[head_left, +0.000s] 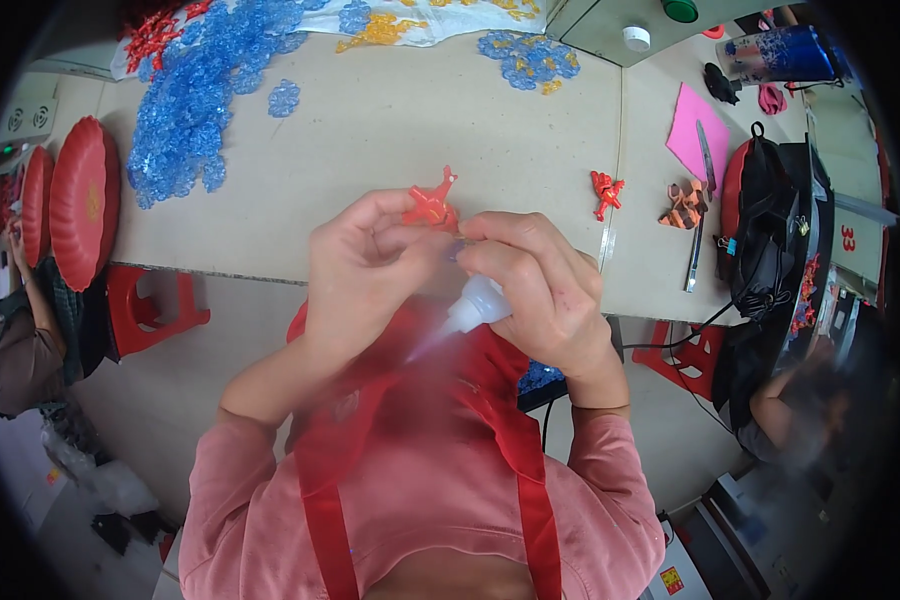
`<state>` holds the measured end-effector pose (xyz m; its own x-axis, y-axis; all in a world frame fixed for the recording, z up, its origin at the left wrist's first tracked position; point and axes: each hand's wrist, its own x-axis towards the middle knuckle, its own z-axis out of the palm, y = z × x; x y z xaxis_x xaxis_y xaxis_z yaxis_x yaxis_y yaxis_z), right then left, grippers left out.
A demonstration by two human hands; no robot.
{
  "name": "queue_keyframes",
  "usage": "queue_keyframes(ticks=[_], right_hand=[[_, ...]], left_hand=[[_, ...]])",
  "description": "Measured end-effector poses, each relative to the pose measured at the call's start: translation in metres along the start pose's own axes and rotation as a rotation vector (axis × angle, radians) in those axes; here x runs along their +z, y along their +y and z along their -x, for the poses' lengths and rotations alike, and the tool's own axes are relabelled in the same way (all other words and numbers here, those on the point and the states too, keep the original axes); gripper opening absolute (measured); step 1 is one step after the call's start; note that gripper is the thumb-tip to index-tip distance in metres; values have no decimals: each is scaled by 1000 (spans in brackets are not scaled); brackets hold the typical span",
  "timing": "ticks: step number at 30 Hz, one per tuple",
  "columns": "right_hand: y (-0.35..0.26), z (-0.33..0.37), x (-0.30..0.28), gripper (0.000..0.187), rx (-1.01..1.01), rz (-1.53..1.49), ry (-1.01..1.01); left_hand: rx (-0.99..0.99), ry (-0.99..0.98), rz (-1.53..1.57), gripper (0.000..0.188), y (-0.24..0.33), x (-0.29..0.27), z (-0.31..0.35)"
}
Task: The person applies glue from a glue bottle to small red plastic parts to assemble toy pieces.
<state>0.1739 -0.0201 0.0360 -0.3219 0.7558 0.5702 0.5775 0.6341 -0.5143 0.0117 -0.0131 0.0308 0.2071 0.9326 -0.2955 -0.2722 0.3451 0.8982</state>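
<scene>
Here, the left hand (pixel 355 255) pinches a red figure (pixel 430 207) while the right hand (pixel 548 288) clasps a white bottle (pixel 484 301).

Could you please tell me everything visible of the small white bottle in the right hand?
The small whitish, plastic-looking bottle is held in the person's right hand, in front of the red cloth apron. Its rounded shoulder narrows to a slim tapered nozzle, blurred toward the tip. It is tilted, nozzle aimed toward the picture's lower left. The hand hides the rest of its body; its fill cannot be told.
</scene>
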Motion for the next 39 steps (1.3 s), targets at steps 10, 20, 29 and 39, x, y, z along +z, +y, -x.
queue_keyframes(ticks=[10,20,29,39], right_hand=[[-3,6,9,28,144,-96,175],[-1,22,12,32,199,-397,208],[-1,27,23,31,395,-400,247],[1,24,19,32,453,-352,224]], left_hand=[[103,-22,-10,34,-6,-1,2],[189,-119,-105,35,-7,-2,14],[-39,-122,-101,28,-5,-6,-6],[-150,-153,-107,20,5,-2,-20]])
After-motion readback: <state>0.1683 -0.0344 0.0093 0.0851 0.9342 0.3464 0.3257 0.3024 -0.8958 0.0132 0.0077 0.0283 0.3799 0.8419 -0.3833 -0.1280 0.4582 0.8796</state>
